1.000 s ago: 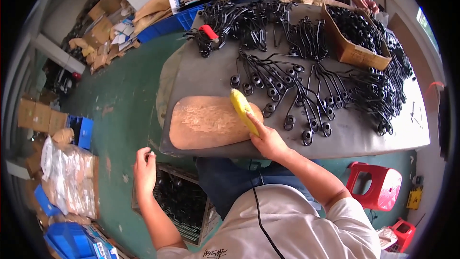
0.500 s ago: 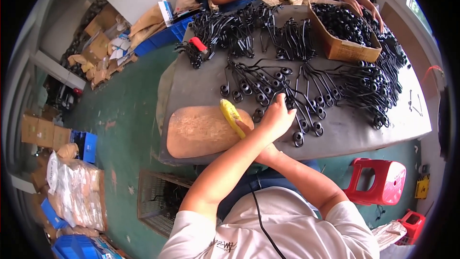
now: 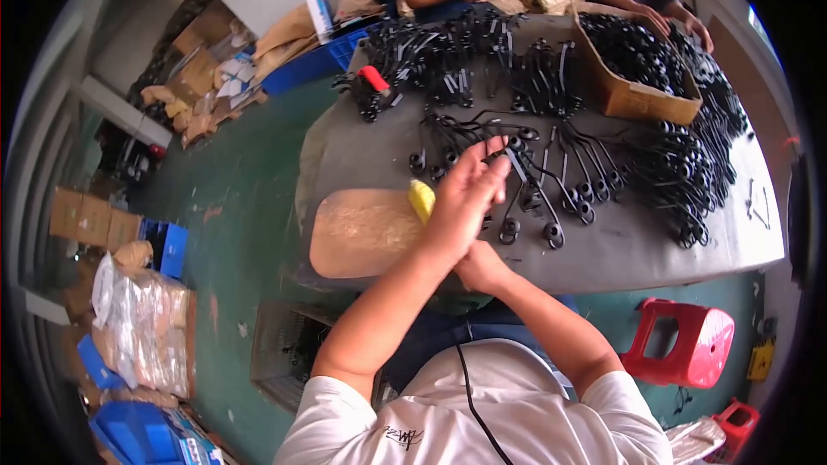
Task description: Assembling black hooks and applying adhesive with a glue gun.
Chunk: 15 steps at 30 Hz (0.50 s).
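Now your left hand (image 3: 465, 198) lies flat with fingers spread over your right hand (image 3: 479, 265), whose grip can't be told; the yellow tool (image 3: 421, 200) pokes out beside them on the worktop (image 3: 362, 151).

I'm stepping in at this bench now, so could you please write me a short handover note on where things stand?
Left hand: open, fingers spread, above the grey table, over the right hand.
Right hand: at the table's near edge, mostly hidden; grip unclear.
Yellow tool: on the worn wooden patch, beside the left hand.
Black looped metal parts: spread just beyond the hands; more in the cardboard box.
Done and left: cannot be told.
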Each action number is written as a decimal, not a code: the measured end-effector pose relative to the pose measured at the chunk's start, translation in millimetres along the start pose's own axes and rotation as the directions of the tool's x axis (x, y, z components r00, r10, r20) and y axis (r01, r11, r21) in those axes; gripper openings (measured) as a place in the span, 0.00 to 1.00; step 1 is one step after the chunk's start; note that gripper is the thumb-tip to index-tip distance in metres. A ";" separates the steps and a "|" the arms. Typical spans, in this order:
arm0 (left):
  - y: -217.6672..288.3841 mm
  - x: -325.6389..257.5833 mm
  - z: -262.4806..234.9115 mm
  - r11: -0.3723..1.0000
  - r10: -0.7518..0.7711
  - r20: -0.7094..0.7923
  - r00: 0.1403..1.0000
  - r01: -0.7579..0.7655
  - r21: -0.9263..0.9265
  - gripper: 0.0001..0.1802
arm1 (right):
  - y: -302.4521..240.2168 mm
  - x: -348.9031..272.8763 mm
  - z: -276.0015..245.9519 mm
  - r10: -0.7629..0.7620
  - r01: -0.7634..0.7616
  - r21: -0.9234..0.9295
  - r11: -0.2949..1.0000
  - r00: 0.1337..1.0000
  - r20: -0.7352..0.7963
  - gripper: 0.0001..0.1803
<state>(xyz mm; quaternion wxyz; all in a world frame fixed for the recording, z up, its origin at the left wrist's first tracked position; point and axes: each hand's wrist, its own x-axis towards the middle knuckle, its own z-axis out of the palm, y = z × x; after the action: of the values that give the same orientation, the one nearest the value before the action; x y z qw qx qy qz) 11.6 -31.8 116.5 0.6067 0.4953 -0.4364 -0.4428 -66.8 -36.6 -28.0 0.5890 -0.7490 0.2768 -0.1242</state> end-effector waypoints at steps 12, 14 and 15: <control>-9.1 -54.6 -127.7 0.994 0.019 -0.192 0.981 0.002 0.111 0.10 | -77.8 -60.5 -45.5 -0.076 0.123 0.183 0.975 0.967 -0.245 0.39; -15.2 -55.7 -130.0 0.955 -0.107 -0.276 0.955 0.176 0.239 0.07 | -108.7 -64.0 -44.3 -0.143 0.172 0.082 0.982 0.950 -0.279 0.37; -18.4 -53.4 -126.7 0.929 0.001 -0.310 0.951 0.114 0.352 0.08 | -117.1 -63.8 -42.8 -0.173 0.186 0.015 0.982 0.936 -0.306 0.37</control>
<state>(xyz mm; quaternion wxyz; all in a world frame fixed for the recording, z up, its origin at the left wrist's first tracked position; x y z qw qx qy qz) 120.3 44.9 77.2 0.5508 0.6743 -0.3975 -0.2898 -109.3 -17.8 104.1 0.5421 -0.7300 0.2915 -0.2970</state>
